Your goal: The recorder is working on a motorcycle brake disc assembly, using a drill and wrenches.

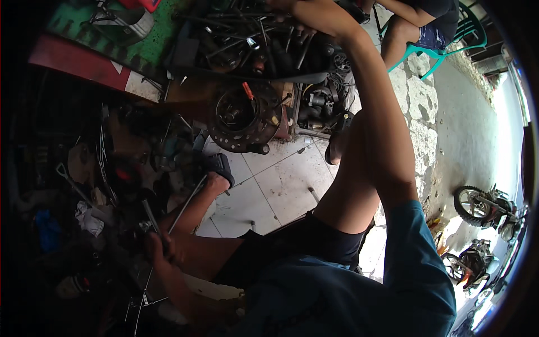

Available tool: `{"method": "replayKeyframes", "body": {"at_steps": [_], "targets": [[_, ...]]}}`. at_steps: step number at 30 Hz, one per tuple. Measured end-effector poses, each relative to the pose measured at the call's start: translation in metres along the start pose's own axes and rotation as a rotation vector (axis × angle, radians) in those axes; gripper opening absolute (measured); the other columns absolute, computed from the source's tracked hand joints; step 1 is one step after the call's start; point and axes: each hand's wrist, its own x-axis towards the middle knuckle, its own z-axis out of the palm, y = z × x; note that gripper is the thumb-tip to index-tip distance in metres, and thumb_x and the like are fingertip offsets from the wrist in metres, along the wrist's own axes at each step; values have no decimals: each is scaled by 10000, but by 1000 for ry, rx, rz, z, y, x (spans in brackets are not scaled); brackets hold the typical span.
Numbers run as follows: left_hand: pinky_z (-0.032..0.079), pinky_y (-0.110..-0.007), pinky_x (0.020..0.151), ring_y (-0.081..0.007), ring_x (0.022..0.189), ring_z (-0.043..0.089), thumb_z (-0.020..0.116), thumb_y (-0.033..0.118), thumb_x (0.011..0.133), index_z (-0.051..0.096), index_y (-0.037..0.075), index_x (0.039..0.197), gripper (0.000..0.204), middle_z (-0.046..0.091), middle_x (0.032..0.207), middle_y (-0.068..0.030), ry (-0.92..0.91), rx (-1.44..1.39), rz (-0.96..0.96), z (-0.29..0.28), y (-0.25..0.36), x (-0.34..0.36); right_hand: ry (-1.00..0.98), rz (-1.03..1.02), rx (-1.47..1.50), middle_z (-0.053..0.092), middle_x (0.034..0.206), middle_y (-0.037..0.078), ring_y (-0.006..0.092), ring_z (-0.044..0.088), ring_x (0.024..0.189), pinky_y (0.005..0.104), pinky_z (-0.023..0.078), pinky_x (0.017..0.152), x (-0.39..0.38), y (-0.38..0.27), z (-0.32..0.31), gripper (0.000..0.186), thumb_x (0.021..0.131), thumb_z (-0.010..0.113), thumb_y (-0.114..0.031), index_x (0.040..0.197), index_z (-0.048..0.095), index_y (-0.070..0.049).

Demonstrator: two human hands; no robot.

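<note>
My left hand (pixel 161 248), low on the left in deep shade, is closed around a metal tool with a straight bar-like handle (pixel 150 216); its lower end is too dark to make out. A long thin metal rod (pixel 185 208) runs slantwise close by that hand. My right arm stretches away to the far side, where my right hand (pixel 292 16) is over a dark tray (pixel 314 77) heaped with sockets, long-handled wrenches and other metal tools (pixel 247 48). Its fingers are partly cut off by the upper edge and blend into the tools, so their grip does not show.
A round perforated metal disc (pixel 227 137) holds small parts and an orange-handled tool (pixel 247 90). Beside it stands a crate of metal parts (pixel 319 104). A person (pixel 418 28) sits on a green plastic chair (pixel 471 42). Motorcycles (pixel 477 205) stand at the right.
</note>
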Motion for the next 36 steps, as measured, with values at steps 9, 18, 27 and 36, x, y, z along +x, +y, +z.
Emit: {"method": "replayKeyframes", "body": {"at_steps": [9,18,27,36], "targets": [[423,-302,532,-138,509,511,545,458,989,663,86,925,396,533,597,19,-658,730,-196,67,-115,88,-27,-36,-313,645,746,19,85,569,611,237,451,517,3,31,4,347,933,621,-378,1026,717,-59],[530,-432,703,-314,786,696,557,463,949,743,128,939,383,710,781,-96,-1344,1604,238,173,-148,117,71,-270,-666,727,946,151,290,709,807,368,548,775,8,49,17,265,902,658,-234,1102,717,-71],[525,-462,708,-302,787,688,630,294,854,722,44,871,267,703,790,-135,-1576,1883,593,205,-206,148,-70,-325,-796,713,827,108,290,696,754,368,550,718,3,45,41,200,789,684,-85,976,750,-111],[523,-511,752,-315,942,659,683,161,732,735,38,1034,330,705,1021,-124,-1385,1981,854,219,-196,127,-66,-540,-808,666,849,71,288,657,829,406,528,775,9,44,66,261,731,734,-103,990,737,-133]]}}
